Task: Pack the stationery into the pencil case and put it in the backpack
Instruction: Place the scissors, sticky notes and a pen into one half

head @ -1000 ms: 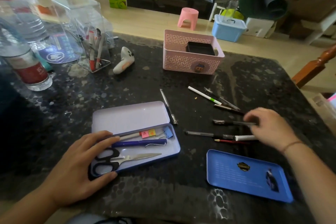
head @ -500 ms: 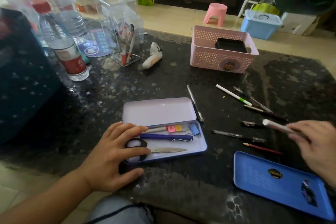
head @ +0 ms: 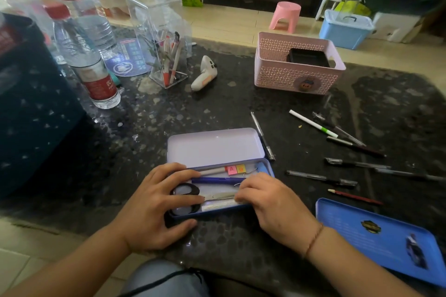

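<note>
Blue metal pencil case (head: 266, 166) lies open at lower centre of the frame on the dark speckled table (head: 217, 108), its pale lid (head: 213, 147) flipped back toward the top. Inside: scissors (head: 193, 196) with black handles, a blue pen (head: 217, 180), a pale pencil-like stick (head: 212, 171) with pink and yellow tags, and a white pen (head: 218, 205) along the near edge. Left hand (head: 154, 207) lies flat over the case's left end, fingers spread across the scissor handles, thumb on the near wall; it pinches nothing. Right hand (head: 272, 205) is at the case's right end, fingertips curled down onto the white pen; whether it pinches the pen or only touches it, cannot tell.

Right of the case, loose pens and a red pencil (head: 354, 197) lie scattered. One silver pen (head: 262, 136) sits just beside the lid's right edge. A separate blue tray lid (head: 386, 239) is at lower right. Pink basket (head: 299, 65) at upper right centre, clear pen holder (head: 164, 38) and water bottles (head: 82, 55) at upper left. A dark star-patterned bag (head: 31, 108), possibly the backpack, fills the left edge.
</note>
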A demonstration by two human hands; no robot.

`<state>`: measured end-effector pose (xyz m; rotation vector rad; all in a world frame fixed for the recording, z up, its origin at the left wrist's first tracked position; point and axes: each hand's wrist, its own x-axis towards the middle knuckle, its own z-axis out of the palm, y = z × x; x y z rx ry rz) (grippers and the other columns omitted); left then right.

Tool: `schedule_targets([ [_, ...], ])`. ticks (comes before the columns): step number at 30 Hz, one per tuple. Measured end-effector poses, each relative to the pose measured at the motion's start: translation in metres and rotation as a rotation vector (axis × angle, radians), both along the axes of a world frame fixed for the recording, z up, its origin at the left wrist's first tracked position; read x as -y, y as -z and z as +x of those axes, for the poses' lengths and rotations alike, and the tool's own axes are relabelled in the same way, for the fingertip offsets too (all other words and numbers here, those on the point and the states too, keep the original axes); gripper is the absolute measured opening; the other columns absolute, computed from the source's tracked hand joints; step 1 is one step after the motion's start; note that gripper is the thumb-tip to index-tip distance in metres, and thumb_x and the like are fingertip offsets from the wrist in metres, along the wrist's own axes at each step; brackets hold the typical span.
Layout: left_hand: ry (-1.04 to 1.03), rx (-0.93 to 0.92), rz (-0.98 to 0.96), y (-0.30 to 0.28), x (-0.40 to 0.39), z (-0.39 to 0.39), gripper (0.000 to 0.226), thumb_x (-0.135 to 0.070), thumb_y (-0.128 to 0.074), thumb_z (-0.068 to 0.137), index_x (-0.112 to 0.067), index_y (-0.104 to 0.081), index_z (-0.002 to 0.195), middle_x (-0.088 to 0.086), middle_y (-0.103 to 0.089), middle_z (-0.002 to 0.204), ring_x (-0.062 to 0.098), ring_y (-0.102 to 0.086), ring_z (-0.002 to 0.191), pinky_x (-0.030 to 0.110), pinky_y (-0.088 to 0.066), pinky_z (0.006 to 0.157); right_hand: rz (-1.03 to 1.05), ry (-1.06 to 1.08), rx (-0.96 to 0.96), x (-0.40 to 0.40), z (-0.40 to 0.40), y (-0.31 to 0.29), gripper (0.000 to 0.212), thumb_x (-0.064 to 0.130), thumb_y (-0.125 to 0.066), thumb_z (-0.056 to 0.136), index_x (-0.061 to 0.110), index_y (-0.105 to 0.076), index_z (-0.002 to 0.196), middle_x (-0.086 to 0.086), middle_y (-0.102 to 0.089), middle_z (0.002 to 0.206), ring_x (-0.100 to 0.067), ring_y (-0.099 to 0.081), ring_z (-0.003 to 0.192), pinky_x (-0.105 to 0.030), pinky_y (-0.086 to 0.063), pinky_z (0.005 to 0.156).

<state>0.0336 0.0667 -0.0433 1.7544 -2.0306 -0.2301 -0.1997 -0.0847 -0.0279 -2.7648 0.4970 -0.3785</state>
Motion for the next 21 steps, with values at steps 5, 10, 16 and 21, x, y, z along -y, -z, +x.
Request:
schedule_targets([
  [5,-0.002,-0.025,-0.033,0.003,0.0,0.001,0.039,-0.048,-0.072,0.076,-0.037,-0.07,0.113,-0.01,-0.049,0.142,0.021,-0.039,0.135,0.049,-0.042,0.103,0.086,0.032,0.007,-0.018,-0.004,-0.001,0.024,0.018,-0.047,0.089,0.018,-0.064,0.106,0.0,-0.066,0.101,-0.016,-0.057,0.093,-0.035,-0.052,0.083],
  [10,-0.021,-0.045,-0.051,0.005,0.001,0.001,0.045,-0.048,-0.072,0.073,-0.036,-0.067,0.116,-0.011,-0.05,0.142,0.024,-0.044,0.131,0.049,-0.043,0.102,0.036,0.14,0.125,-0.001,-0.029,-0.022,0.018,0.023,-0.059,0.087,0.018,-0.067,0.103,0.004,-0.068,0.099,-0.013,-0.058,0.094,-0.027,-0.045,0.085],
  [16,-0.076,0.033,-0.14,0.008,0.005,-0.002,0.05,-0.065,-0.052,0.083,-0.028,-0.072,0.111,-0.005,-0.059,0.132,0.027,-0.05,0.123,0.047,-0.04,0.103,-0.034,0.749,-0.067,0.108,-0.124,-0.024,0.014,0.017,-0.063,0.085,0.023,-0.07,0.096,0.004,-0.067,0.096,-0.017,-0.058,0.096,-0.031,-0.047,0.084],
  [21,-0.102,0.077,-0.153,0.012,0.007,-0.002,0.053,-0.066,-0.05,0.081,-0.026,-0.073,0.107,-0.002,-0.062,0.127,0.026,-0.052,0.119,0.052,-0.043,0.098,0.021,0.92,-0.199,0.156,-0.153,-0.017,0.011,0.023,-0.062,0.085,0.025,-0.07,0.091,0.001,-0.066,0.096,-0.021,-0.06,0.095,-0.033,-0.049,0.081],
])
